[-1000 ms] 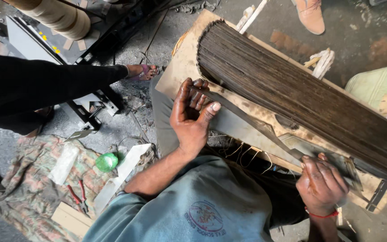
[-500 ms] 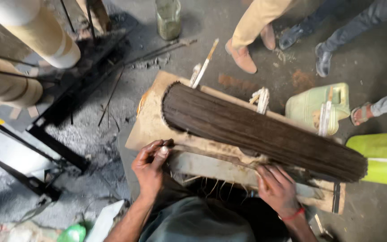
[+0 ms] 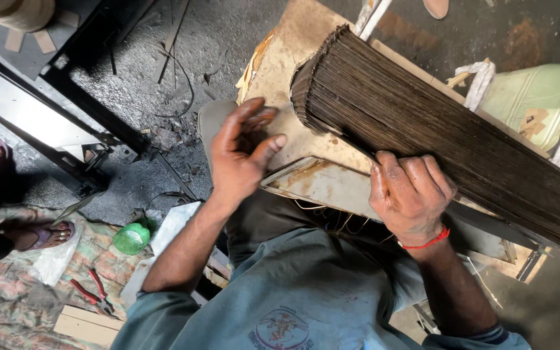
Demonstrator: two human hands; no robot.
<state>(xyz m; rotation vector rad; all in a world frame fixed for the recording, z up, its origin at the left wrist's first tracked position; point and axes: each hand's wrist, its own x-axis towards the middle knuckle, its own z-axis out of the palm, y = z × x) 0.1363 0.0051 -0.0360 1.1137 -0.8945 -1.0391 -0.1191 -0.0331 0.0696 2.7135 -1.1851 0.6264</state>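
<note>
Dark strips stacked on a workshop board

Dark, thin strips packed on edge form a long bundle [image 3: 435,129] lying slantwise on a pale wooden board [image 3: 293,71], which sits above a gritty grey floor [image 3: 183,58] strewn with wire scraps. A person in a grey-blue shirt leans over it. Their right hand [image 3: 409,194] presses on the near edge of the bundle, fingers curled down against the strips and a red thread at the wrist. Their left hand [image 3: 244,152] hovers just beside the bundle's end, fingers spread and holding nothing. A rusty metal plate [image 3: 319,185] lies on the board between the two hands. Left of the board stands a black steel frame [image 3: 66,123]. On a patterned cloth [image 3: 8,304] lie red pliers [image 3: 92,295], with a green cap [image 3: 131,238] nearby, and another person's sandalled feet [image 3: 40,234] rest at its edge. The bundle's far end runs out of frame at right; whether the right thumb grips under the strips cannot be told
</note>
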